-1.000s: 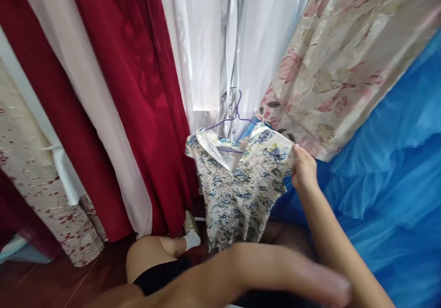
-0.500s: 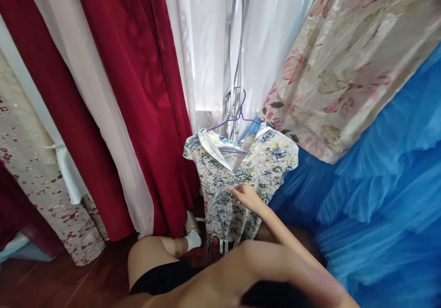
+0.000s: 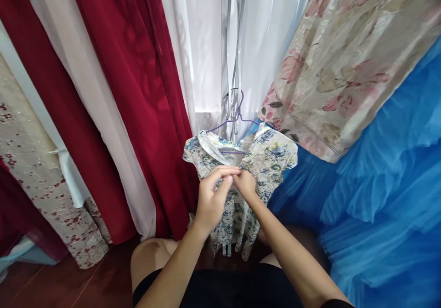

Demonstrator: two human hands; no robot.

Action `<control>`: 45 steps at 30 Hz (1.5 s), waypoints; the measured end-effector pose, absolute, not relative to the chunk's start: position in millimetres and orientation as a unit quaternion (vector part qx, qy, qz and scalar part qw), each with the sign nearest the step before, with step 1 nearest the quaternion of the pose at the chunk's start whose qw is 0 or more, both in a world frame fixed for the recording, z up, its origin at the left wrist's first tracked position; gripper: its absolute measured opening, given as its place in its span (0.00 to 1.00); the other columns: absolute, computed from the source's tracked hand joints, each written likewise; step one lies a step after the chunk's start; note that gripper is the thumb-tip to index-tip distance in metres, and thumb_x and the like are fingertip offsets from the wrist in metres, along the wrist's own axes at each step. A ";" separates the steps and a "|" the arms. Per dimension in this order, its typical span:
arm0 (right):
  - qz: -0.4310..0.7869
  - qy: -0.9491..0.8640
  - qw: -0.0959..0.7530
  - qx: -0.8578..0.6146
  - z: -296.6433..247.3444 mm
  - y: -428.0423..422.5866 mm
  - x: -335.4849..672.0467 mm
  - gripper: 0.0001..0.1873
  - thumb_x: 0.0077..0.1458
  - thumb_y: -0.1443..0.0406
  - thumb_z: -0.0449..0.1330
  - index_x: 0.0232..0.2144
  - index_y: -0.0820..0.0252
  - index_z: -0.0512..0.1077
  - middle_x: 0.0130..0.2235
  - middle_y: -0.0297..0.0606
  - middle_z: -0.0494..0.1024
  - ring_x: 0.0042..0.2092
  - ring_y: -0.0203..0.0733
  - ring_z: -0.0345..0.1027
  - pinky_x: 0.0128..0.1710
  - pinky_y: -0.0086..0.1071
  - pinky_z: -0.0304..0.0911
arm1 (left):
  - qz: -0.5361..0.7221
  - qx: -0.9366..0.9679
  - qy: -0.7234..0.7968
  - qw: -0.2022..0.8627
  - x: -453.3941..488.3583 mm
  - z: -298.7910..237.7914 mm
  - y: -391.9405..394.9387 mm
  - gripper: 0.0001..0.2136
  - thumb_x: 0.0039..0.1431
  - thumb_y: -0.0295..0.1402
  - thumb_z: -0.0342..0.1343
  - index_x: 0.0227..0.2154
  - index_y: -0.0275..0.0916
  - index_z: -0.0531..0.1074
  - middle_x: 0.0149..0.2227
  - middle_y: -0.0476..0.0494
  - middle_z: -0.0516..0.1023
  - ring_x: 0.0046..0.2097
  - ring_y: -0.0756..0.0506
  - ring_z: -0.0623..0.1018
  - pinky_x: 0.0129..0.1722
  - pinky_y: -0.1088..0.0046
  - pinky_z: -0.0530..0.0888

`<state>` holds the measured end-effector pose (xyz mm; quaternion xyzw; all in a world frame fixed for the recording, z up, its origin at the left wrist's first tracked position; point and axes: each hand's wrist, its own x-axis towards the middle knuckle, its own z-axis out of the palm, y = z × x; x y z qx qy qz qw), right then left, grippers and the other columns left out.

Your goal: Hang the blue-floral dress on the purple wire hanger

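Observation:
A short-sleeved garment with a blue, yellow and white floral print hangs in front of me on a purple hanger. At the bottom of its V-neck my two hands meet. My left hand has its fingers bent toward the thumb at the front edge, closed on the cloth as far as I can see. Beside it, my right hand is closed with its fingertips on the same spot. The hands cover whatever lies between the fingertips.
Red drapes and a pale sheer cloth hang on the left. White fabric with grey ribbons is behind the hanger. To the right are a pink-flowered cloth and blue ruffled tulle. My bent knee is low at left.
My left arm has swung up from low in front of my body, and its hand has joined the right at the neckline. My right hand has moved slightly up.

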<state>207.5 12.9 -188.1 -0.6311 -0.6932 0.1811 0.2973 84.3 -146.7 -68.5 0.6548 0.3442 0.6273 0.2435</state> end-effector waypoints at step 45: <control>0.557 -0.498 0.584 -0.316 -2.6 -22.9 247.9 0.10 0.52 0.61 0.61 0.28 0.65 0.75 0.17 0.29 0.66 0.16 0.27 0.50 0.16 0.25 0.40 | 0.266 0.825 0.463 0.185 100.0 -140.1 -110.5 0.08 0.48 0.21 0.58 0.24 0.43 0.74 0.24 0.47 0.76 0.28 0.44 0.75 0.29 0.71 0.69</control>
